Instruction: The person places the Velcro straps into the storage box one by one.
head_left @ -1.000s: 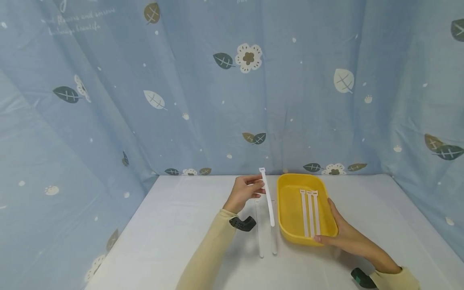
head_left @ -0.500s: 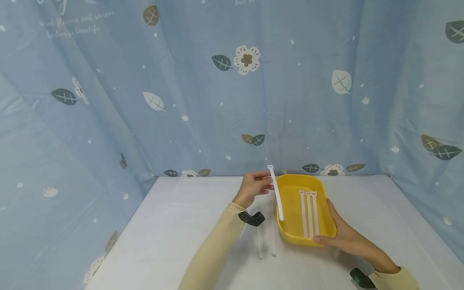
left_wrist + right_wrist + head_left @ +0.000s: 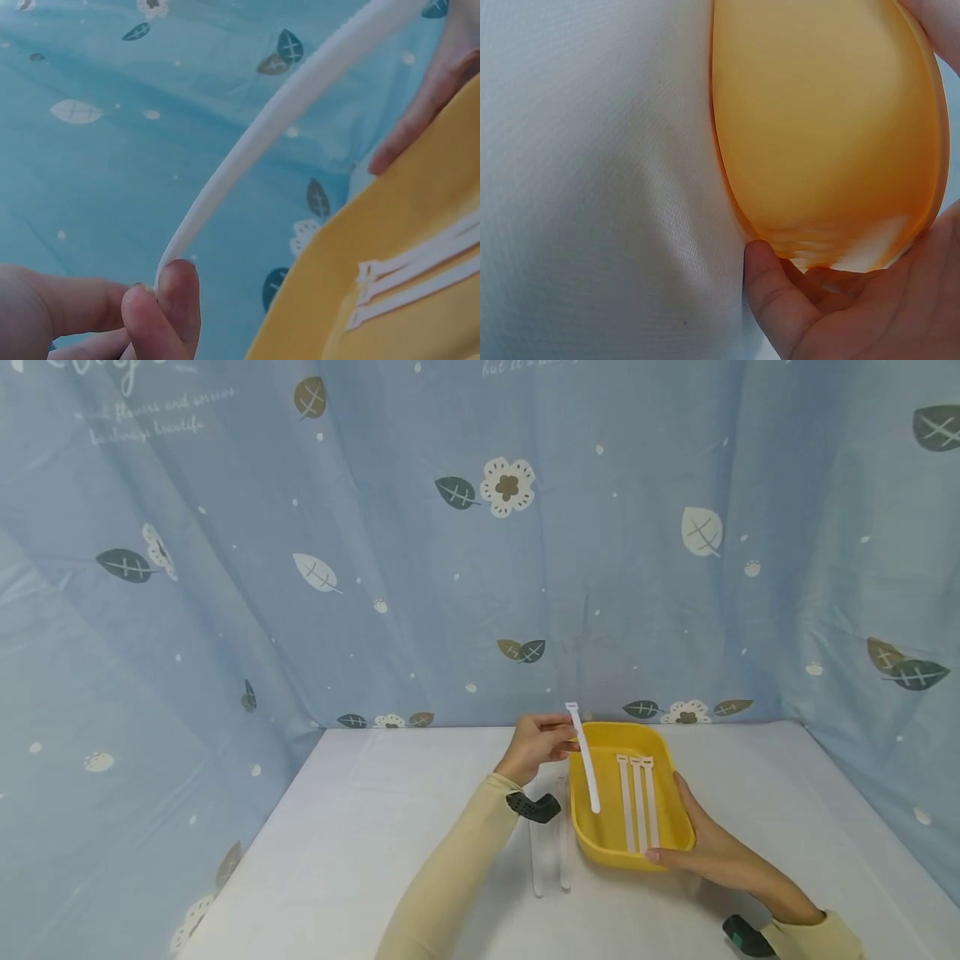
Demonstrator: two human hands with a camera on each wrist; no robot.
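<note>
My left hand [image 3: 531, 747] pinches a white hook-and-loop cable tie [image 3: 586, 760] near its slotted head, between thumb and fingertips. The tie's tail hangs down over the left side of a yellow plastic bin [image 3: 609, 781]. In the left wrist view, the held tie [image 3: 262, 127] curves up and away from the pinching fingertips [image 3: 180, 296]. Three more white cable ties [image 3: 638, 802] lie side by side in the bin, heads toward the back. My right hand [image 3: 712, 847] grips the bin at its front right corner, thumb over the rim and fingers along the outer side.
Two white cable ties, one on the left [image 3: 536, 860] and one on the right [image 3: 565, 852], lie on the white tabletop [image 3: 375, 827] left of the bin, partly behind the left wrist. A blue leaf-patterned curtain [image 3: 390, 527] hangs along the table's back edge.
My left hand has moved right with the cable tie, from beside the bin to over its left edge. My right hand keeps its hold on the bin, which stays in place.
</note>
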